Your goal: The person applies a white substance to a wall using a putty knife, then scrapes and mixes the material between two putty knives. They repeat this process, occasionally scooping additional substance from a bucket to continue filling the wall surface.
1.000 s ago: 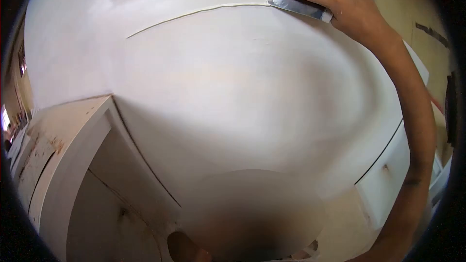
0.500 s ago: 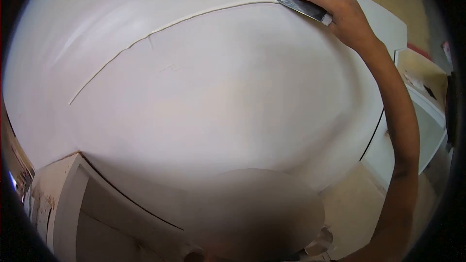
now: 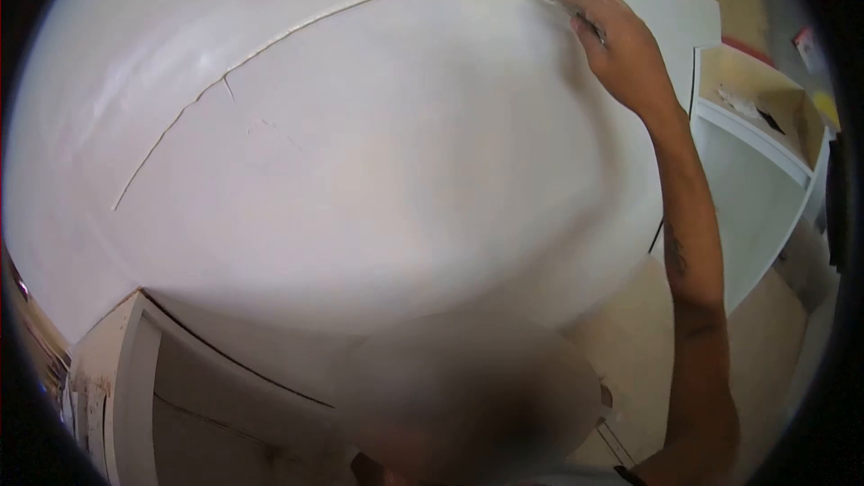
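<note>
My right hand (image 3: 623, 49) is closed around a thin putty scraper (image 3: 565, 8), which shows nearly edge-on, its front edge blurred by motion. Hand and scraper are at the upper right of a large, smooth white panel (image 3: 387, 153). A thin raised ridge of white filler (image 3: 295, 29) curves across the panel, its right end a short way left of the blade. From the ridge a small line (image 3: 229, 90) branches downward. My left hand is out of view.
An open-fronted cabinet frame (image 3: 135, 369) stands at the lower left. White-edged shelving (image 3: 756, 139) is on the right, with scraps and a dark strip (image 3: 769, 120) on its upper shelf. A blurred rounded shape (image 3: 468, 396) covers the bottom middle.
The scraper's broad, putty-smeared face has turned edge-on and off the ridge's right end. My right hand sits slightly lower in view, and the whole view has shifted a little.
</note>
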The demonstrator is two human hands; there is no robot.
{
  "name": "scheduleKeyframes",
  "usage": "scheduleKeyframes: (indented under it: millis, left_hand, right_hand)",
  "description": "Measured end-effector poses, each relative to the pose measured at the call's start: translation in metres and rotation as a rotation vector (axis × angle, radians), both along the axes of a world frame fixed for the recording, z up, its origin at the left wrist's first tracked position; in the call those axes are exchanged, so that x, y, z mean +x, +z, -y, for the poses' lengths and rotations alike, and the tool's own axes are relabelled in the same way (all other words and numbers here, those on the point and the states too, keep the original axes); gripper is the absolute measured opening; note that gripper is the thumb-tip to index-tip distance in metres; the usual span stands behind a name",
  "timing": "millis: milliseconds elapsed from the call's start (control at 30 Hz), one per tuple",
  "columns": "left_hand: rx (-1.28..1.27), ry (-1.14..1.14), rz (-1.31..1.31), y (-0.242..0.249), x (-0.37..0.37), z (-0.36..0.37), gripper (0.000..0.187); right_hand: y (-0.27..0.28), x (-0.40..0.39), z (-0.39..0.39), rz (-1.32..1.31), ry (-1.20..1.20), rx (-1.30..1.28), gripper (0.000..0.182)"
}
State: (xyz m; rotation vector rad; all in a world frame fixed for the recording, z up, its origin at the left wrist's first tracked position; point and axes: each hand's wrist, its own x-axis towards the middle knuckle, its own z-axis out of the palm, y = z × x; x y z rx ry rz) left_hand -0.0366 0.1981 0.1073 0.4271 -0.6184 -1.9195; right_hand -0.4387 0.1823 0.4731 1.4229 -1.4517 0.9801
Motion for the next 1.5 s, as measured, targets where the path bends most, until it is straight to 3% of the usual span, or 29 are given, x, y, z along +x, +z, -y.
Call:
scheduleKeyframes:
  millis: [67,167,267,333,367,433,467,533,667,733,767,833,967,1033,1133,1233,1333,1433,1500]
  left_hand:
    - [0.009,0.001,0.034,-0.004,0.009,-0.008,0.063]
    - [-0.183,-0.005,0.125,-0.024,0.035,-0.014,0.06]
    - [-0.222,0.123,0.286,-0.044,0.062,-0.023,0.056]
    - [0.241,0.293,0.108,-0.061,0.076,-0.032,0.05]
    - [0.244,0.296,0.1,-0.082,0.092,-0.036,0.05]
    - [-0.609,0.5,1.074,-0.122,0.124,-0.042,0.049]
    - [-0.606,0.499,1.073,-0.116,0.124,-0.042,0.049]
    - [0.285,0.36,0.119,-0.092,0.121,-0.041,0.055]
    - [0.183,0.431,0.213,-0.084,0.134,-0.047,0.07]
    - [-0.346,0.576,0.976,-0.076,0.141,-0.057,0.086]
    - [-0.323,0.601,0.973,-0.075,0.14,-0.055,0.086]
    - [0.08,0.432,0.024,-0.067,0.136,-0.045,0.053]
    - [0.048,0.389,-0.059,-0.047,0.137,-0.054,0.049]
    - [0.148,0.434,-0.04,-0.056,0.138,-0.057,0.047]
    - [0.161,0.498,-0.025,-0.094,0.144,-0.05,0.046]
    - [0.067,0.415,-0.139,-0.069,0.147,-0.053,0.051]
    - [0.073,0.47,-0.064,-0.093,0.154,-0.052,0.055]
    - [0.086,0.436,-0.089,-0.082,0.154,-0.054,0.057]
    - [0.104,0.463,-0.072,-0.106,0.156,-0.053,0.057]
  right_hand:
    - [0.007,0.001,0.003,0.205,-0.035,-0.08,0.036]
    - [0.026,0.006,0.02,0.34,-0.067,-0.077,0.039]
    - [0.039,0.036,0.041,0.314,-0.108,-0.175,0.041]
    - [0.044,0.066,0.049,0.261,-0.068,-0.211,0.038]
    - [0.045,0.084,0.054,0.212,-0.028,-0.237,0.035]
    - [0.044,0.123,0.068,0.171,-0.018,-0.245,0.03]
    - [0.044,0.143,0.074,0.137,-0.012,-0.261,0.026]
    - [0.042,0.183,0.083,0.065,0.035,-0.354,0.021]
    - [0.037,0.252,0.09,-0.007,0.125,-0.451,0.024]
    - [0.038,0.286,0.091,-0.037,0.17,-0.361,0.025]
    - [0.038,0.303,0.095,-0.043,0.201,-0.356,0.025]
    - [0.036,0.333,0.103,-0.123,0.204,-0.396,0.023]
    - [0.026,0.391,0.109,-0.171,0.26,-0.435,0.014]
    - [0.019,0.419,0.108,-0.27,0.206,-0.296,0.018]
    - [0.008,0.445,0.113,-0.324,0.298,-0.305,0.021]
    - [-0.001,0.463,0.117,-0.413,0.298,-0.307,0.022]
    - [-0.009,0.479,0.117,-0.491,0.295,-0.229,0.025]
    - [-0.019,0.491,0.119,-0.593,0.299,-0.185,0.024]
    - [-0.025,0.493,0.114,-0.645,0.321,-0.175,0.022]
